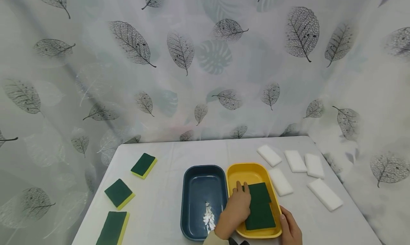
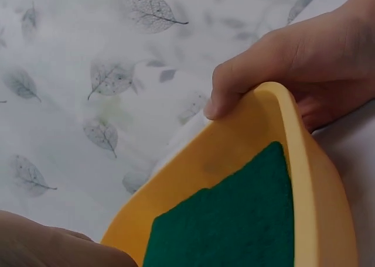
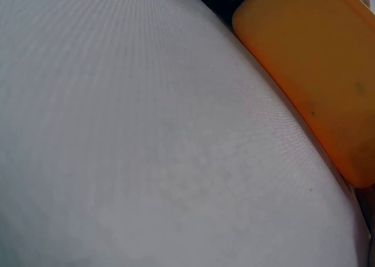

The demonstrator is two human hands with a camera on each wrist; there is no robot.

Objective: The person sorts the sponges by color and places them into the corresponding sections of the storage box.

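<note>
A yellow tray (image 1: pixel 243 168) holds green-and-yellow scouring sponges; two dark green tops show, a far sponge (image 1: pixel 260 192) and a near sponge (image 1: pixel 260 216). My left hand (image 1: pixel 236 207) reaches over the tray's left side, its extended fingers at the far sponge's left edge. Part of that hand (image 2: pixel 53 246) shows low in the left wrist view; its thumb is hidden. My right hand (image 1: pixel 290 226) grips the tray's near right rim. In the left wrist view, the right thumb (image 2: pixel 234 82) lies over the rim. The right wrist view shows the tray's outer wall (image 3: pixel 316 74).
A dark blue tray (image 1: pixel 205 191) stands left of the yellow one. Three sponges, a far one (image 1: pixel 143 165), a middle one (image 1: pixel 119 193) and a near one (image 1: pixel 112 229), lie at the left. Several white sponge blocks (image 1: pixel 295 161) lie at the right. A leaf-patterned curtain (image 1: pixel 198 77) hangs behind.
</note>
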